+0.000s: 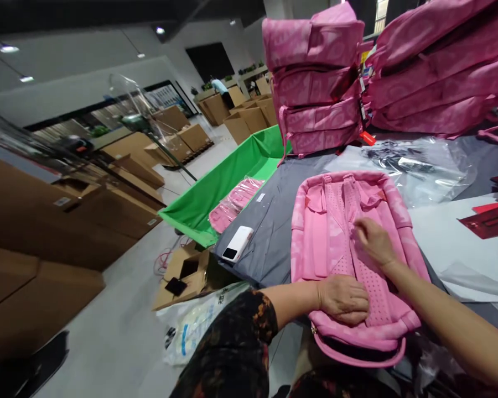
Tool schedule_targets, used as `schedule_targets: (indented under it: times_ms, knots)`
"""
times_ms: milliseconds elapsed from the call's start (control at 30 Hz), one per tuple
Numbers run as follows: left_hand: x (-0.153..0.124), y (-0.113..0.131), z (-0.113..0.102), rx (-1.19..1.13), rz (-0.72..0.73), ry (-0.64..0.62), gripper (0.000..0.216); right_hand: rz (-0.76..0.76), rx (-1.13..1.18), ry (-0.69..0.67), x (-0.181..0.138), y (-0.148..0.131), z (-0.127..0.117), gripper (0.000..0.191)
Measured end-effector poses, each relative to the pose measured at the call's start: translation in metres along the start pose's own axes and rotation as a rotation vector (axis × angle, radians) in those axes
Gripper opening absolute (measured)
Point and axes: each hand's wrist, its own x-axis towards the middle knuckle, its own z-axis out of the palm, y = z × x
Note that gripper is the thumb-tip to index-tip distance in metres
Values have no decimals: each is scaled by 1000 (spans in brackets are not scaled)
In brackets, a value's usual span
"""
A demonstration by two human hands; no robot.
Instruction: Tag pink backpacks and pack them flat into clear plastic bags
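Head view gives me a pink backpack [336, 260] at 4 o'clock, lying straps-up on the gray table [269, 237]. I have the left hand [344, 300] curled on its lower panel and the right hand [374, 241] near its middle, fingers bunched narrow; I cannot tell whether either one grips fabric. Around the backpack, I see clear plastic [448, 171] at 1 o'clock, a white device [238, 243] at 9, a green bin [216, 172] at 10, and stacked pink backpacks [315, 85] towards 12.
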Motion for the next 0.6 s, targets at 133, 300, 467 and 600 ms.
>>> schedule_targets:
  times_ms: [133,300,467,600]
  knots:
    - [-3,-7,10,141,-439,181,23,-278,156,53,-11,-33,-45,18]
    - [-12,-22,-21,230,-332,66,39,-755,414,-716,-43,-80,-57,5]
    - [-28,-32,-10,208,-405,241,39,-852,456,-831,-64,-67,-1,7]
    - [-31,-40,12,242,-836,574,68,-830,418,-689,-73,-53,32,5]
